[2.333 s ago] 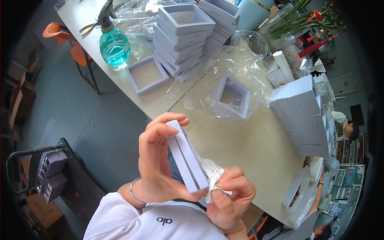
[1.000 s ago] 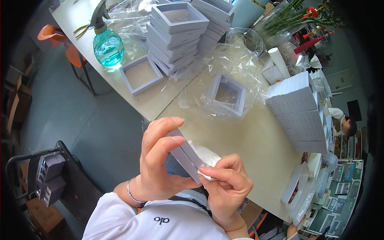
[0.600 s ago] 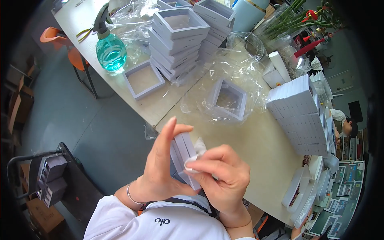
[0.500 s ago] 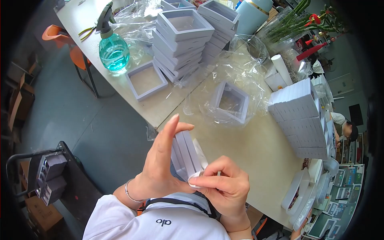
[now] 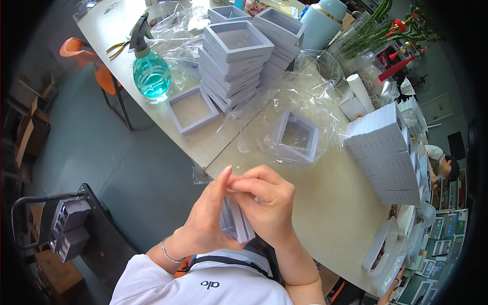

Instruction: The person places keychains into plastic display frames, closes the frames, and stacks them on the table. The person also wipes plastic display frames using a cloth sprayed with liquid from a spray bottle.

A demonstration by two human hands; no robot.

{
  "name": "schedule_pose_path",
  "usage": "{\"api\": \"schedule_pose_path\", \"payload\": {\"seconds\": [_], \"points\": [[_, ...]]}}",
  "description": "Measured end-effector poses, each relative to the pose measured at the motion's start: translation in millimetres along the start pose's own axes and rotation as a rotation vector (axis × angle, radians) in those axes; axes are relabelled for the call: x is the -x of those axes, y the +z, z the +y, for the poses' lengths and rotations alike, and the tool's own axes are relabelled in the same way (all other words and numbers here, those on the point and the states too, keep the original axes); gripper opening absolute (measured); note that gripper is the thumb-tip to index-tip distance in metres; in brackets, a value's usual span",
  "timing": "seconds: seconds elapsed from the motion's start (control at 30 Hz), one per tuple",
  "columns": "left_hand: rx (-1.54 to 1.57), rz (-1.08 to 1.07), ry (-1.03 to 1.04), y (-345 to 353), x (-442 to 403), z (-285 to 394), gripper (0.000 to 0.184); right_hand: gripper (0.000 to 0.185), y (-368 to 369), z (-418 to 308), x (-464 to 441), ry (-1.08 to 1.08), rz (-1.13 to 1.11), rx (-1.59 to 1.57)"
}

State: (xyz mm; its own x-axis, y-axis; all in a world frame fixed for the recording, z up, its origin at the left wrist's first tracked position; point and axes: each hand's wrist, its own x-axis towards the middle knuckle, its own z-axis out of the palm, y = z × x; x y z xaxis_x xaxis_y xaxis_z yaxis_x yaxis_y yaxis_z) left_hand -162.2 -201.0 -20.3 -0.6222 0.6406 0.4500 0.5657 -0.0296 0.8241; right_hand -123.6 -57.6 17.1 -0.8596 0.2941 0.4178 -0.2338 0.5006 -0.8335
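Note:
My left hand (image 5: 206, 216) is wrapped round a white square display frame (image 5: 235, 223), held on edge near my chest with its layered side facing up. My right hand (image 5: 267, 198) is closed in a pinch at the frame's far end, close to my left fingertips. Whatever lies between those right fingers is hidden. Ahead on the table, a similar frame (image 5: 314, 140) lies in or on clear plastic film (image 5: 259, 134). Another open frame (image 5: 175, 117) rests flat by the left edge.
Stacked frames (image 5: 229, 73) stand at the back beside a spray bottle (image 5: 152, 76) of teal liquid. Tall piles of white frames (image 5: 381, 157) line the right. Yellow-handled pliers (image 5: 118, 49) lie far left. A co-worker (image 5: 439, 160) is at right; a loaded trolley (image 5: 101, 239) stands left.
My right hand has moved from the frame's near end to its far end. The white piece seen at its fingers is no longer visible. My left hand still holds the frame.

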Motion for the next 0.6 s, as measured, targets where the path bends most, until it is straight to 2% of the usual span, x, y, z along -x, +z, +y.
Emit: {"api": "schedule_pose_path", "payload": {"seconds": [0.03,0.13,0.2,0.23,0.33,0.47,0.6], "points": [[-0.050,0.011,-0.027,-2.4,4.3,0.1,0.133,0.013,5.1,5.5,-4.1,0.003,0.011,0.021],[0.110,0.041,-0.103,-11.2,12.6,-3.9,0.136,0.010,15.1,11.9,-23.5,0.000,0.027,0.000],[0.141,0.084,-0.066,-18.1,10.8,-2.3,0.137,0.012,16.3,5.9,-33.9,0.043,0.005,-0.010],[0.135,0.106,-0.052,-22.5,5.5,0.9,0.135,0.012,12.5,-1.0,-37.4,0.085,-0.036,-0.121],[0.135,0.125,-0.064,-27.3,5.9,0.5,0.136,0.013,0.5,-8.8,-44.3,-0.002,0.022,-0.170],[0.149,0.097,-0.113,-24.6,8.9,1.3,0.139,0.011,3.3,-12.6,-45.0,0.002,0.074,-0.208],[0.125,0.103,-0.112,-22.9,10.9,2.8,0.138,0.008,9.6,-15.4,-36.2,-0.020,-0.190,-0.127]]}}
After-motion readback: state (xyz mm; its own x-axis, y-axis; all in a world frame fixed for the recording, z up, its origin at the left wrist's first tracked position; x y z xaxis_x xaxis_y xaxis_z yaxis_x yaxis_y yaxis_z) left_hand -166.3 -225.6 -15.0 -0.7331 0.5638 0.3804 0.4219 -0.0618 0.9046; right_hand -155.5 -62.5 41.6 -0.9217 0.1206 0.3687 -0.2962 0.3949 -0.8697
